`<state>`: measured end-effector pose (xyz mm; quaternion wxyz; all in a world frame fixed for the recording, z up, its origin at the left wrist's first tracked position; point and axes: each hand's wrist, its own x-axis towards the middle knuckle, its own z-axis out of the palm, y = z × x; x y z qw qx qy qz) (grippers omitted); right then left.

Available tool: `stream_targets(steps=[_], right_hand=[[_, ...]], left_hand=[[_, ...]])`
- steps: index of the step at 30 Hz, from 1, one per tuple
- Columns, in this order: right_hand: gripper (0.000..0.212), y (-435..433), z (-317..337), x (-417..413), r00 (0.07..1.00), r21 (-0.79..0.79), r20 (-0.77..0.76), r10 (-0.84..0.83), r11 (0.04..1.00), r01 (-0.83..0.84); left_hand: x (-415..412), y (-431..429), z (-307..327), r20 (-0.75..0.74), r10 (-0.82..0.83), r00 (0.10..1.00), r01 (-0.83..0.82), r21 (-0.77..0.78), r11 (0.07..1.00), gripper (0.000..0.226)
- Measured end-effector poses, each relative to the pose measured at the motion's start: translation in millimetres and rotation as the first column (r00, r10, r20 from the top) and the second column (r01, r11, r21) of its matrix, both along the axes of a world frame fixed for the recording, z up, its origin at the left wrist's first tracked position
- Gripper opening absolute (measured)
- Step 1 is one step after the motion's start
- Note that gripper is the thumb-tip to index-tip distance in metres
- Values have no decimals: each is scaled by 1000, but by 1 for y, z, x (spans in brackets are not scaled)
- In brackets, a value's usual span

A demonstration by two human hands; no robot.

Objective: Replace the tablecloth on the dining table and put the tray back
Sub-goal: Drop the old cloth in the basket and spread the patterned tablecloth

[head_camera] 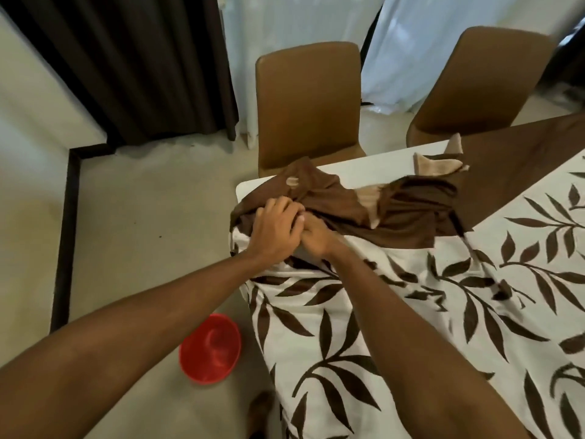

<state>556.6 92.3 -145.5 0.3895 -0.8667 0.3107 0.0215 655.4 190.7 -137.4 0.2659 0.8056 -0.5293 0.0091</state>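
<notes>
Left hand (274, 230) tight on brown cloth (406, 217); right hand (314, 240) beneath, grip unclear.

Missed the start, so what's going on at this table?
A person works a bunched brown cloth at the corner of the table: the left hand grips it, the right hand is tucked beside it, its grip hidden. A leaf-patterned cloth is spread across the table. A red bowl sits on the floor.

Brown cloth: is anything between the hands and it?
Nothing visible does. The left hand grips the bunched brown cloth at the corner of the table; the right hand is beside it, partly hidden under the left.
</notes>
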Motion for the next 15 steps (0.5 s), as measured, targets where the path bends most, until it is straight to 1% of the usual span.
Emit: stream_targets(steps=[1,2,3,4,5,6,7,8,9,10,11,12,13,15], right_hand=[[47,-1,7,5,997,98,81,-3,995,-5],[40,-4,12,6,980,138,181,-81,989,56],[36,-9,15,3,938,112,284,-200,978,175],[33,-14,15,-5,882,33,354,-311,947,320],[31,-18,15,-16,831,-53,389,-398,891,451],[29,-24,13,-28,796,-130,398,-456,831,541],[29,-28,8,-37,783,-216,379,-494,775,594],[32,-39,1,-57,775,-311,318,-547,712,630],[37,-41,-6,-66,774,-380,234,-588,678,630],[45,-38,-14,-75,777,-419,133,-615,675,606],[54,-34,-19,-82,782,-439,23,-622,697,567],[62,-32,-25,-88,795,-457,-51,-604,722,519],[67,-30,-31,-87,823,-468,-81,-563,750,467],[72,-30,-33,-78,878,-454,-103,-468,807,378]], left_hand=[[0,-5,0,-35,30,999,-30,-21,999,26],[2,-9,0,-91,60,994,-63,-32,997,30],[4,-13,0,-133,70,989,-75,-35,997,34],[6,-17,-2,-139,58,989,-63,-28,998,38],[5,-22,-4,-114,27,993,-28,-5,1000,42],[3,-27,-6,-85,-22,996,27,47,999,47],[4,-30,-8,-70,-82,994,91,132,987,53],[-6,-44,-13,-85,-141,986,158,240,958,57],[-9,-45,-18,-90,-150,985,172,344,923,60],[-10,-43,-26,-77,-137,988,156,423,893,62],[-10,-42,-32,-60,-123,991,137,467,873,62],[-8,-44,-36,-36,-115,993,118,494,861,63],[-3,-44,-38,-9,-101,995,92,508,856,64],[13,-44,-36,24,-70,997,47,529,847,65]])
